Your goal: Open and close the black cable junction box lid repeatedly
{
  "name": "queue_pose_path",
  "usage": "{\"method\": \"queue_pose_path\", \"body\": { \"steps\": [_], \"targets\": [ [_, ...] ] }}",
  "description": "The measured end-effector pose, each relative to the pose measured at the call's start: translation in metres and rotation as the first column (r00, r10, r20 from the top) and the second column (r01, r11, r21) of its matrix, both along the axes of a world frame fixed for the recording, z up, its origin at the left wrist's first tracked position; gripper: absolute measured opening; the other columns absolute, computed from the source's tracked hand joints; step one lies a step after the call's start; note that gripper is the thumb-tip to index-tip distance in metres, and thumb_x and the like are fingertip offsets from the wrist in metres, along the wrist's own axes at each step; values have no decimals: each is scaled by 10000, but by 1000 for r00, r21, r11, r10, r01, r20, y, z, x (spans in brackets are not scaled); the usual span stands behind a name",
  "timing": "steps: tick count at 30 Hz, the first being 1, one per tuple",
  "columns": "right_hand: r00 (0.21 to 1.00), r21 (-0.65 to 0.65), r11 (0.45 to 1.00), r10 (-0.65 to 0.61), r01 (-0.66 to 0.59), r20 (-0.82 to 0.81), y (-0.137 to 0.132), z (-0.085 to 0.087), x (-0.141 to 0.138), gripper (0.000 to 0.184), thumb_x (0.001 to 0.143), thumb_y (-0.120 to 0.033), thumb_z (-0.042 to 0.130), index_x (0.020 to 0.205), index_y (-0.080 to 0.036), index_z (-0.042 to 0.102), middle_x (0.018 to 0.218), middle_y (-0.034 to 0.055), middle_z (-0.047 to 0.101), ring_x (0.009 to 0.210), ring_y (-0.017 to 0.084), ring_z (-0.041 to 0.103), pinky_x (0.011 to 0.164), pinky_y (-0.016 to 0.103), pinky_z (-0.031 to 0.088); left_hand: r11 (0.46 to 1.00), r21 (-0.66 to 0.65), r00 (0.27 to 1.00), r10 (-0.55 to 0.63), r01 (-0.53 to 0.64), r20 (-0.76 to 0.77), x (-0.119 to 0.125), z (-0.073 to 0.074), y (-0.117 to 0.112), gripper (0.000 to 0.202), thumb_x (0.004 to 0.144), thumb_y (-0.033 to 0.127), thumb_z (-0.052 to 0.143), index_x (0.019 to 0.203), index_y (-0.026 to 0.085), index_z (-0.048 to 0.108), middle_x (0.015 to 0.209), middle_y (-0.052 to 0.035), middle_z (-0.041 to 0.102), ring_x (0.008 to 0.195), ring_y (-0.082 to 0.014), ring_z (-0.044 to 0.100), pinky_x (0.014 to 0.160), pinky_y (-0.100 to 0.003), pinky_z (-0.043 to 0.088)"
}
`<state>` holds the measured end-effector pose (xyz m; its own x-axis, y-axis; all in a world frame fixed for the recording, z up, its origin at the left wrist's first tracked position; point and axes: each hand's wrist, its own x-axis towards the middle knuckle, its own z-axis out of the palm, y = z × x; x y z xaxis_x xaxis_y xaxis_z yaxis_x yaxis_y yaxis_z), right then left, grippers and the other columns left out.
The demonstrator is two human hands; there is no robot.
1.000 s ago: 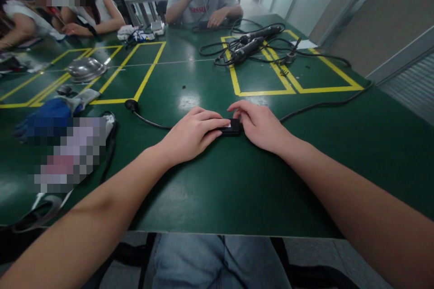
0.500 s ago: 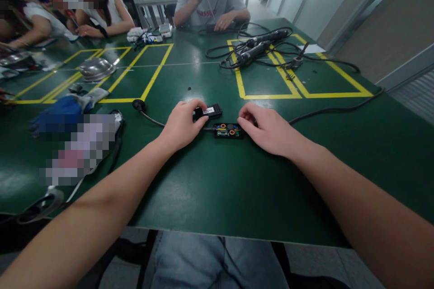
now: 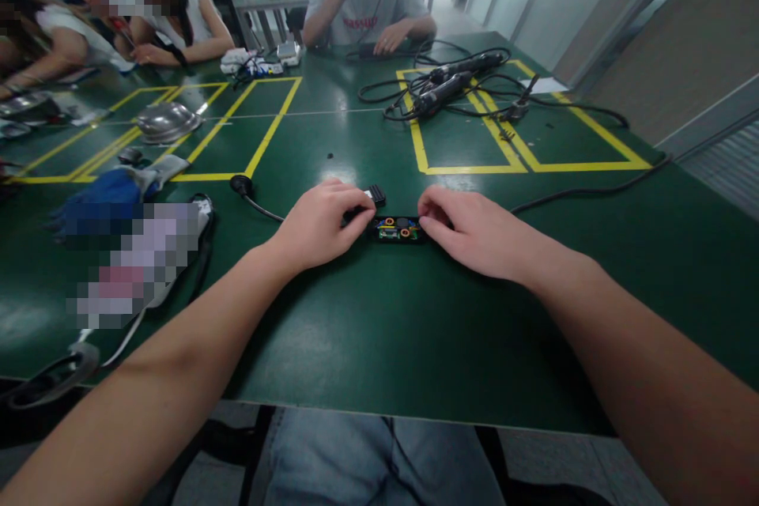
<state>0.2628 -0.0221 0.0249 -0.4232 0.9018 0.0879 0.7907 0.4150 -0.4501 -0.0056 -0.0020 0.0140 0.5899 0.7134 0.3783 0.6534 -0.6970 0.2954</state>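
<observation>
An opened black plastic housing [image 3: 398, 240] lies on the green table, its circuit board and two copper-coloured ring coils facing up. At its left end my left hand [image 3: 320, 225] is closed, thumb and fingertips pinching the edge by the cable. My right hand [image 3: 474, 231] is closed the same way on the right end, where a black cable [image 3: 569, 194] runs off to the right. Just behind the housing lies a black ribbed cover with a white label [image 3: 377, 194], partly hidden by my left fingers. A round black plug [image 3: 241, 186] sits left of my left hand on its cord.
Blue gloves [image 3: 103, 202] and a blurred-out packet [image 3: 145, 253] lie to the left. Further back are a metal bowl [image 3: 169, 122], black corded tools [image 3: 442, 93] and yellow tape outlines [image 3: 474, 170]. Several people sit around the table, one person [image 3: 368, 8] directly across.
My left hand has shifted right and down, from the labelled cover to the left end of the housing. My right hand has barely moved.
</observation>
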Motion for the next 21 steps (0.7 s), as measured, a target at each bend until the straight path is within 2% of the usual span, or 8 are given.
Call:
{"method": "queue_pose_path", "body": {
  "steps": [3,8,13,16,18,21],
  "targets": [
    [999,-18,1000,25,-24,44,0,2,0,38,996,-236,626,1020,-243,597,922,52,726,807,240,656,736,350,437,994,-78,995,-79,74,-61,1,4,-5,207,1058,299,663,1098,183,830,989,-86,816,892,-244,738,856,-374,572],
    [997,-13,998,57,-56,59,0,-2,-3,43,1001,-234,619,1000,-247,578,916,52,706,788,233,634,735,350,429,977,-206,999,-54,54,5,2,4,-6,137,1024,276,715,1070,192,813,947,-49,804,834,-203,726,807,-324,552],
    [996,5,996,84,-84,-17,1,-7,-3,46,989,-264,628,966,-246,593,923,58,704,803,234,632,745,353,439,973,-228,999,-33,37,19,2,5,-6,157,1027,288,690,1046,190,810,945,-50,791,824,-196,713,775,-320,523],
    [991,12,997,75,-75,-109,3,-6,-1,45,973,-279,640,967,-246,609,915,50,708,794,228,630,734,350,442,967,-252,997,-18,38,82,1,7,-5,201,1015,340,690,1092,189,799,920,-39,772,801,-192,701,764,-322,521],
    [984,-4,999,52,-53,-168,5,-3,3,34,952,-245,636,974,-246,611,893,35,710,760,213,624,718,344,443,964,-262,993,0,32,118,0,9,-5,228,997,352,686,1119,183,777,905,-33,761,783,-189,689,753,-322,520],
    [982,-60,998,21,-33,-189,8,1,7,82,910,-181,640,960,-244,625,825,7,701,704,194,622,698,334,449,964,-263,993,0,31,119,-3,12,-4,169,954,301,663,1042,184,747,888,-31,753,777,-187,673,755,-322,526]
  ]
}}
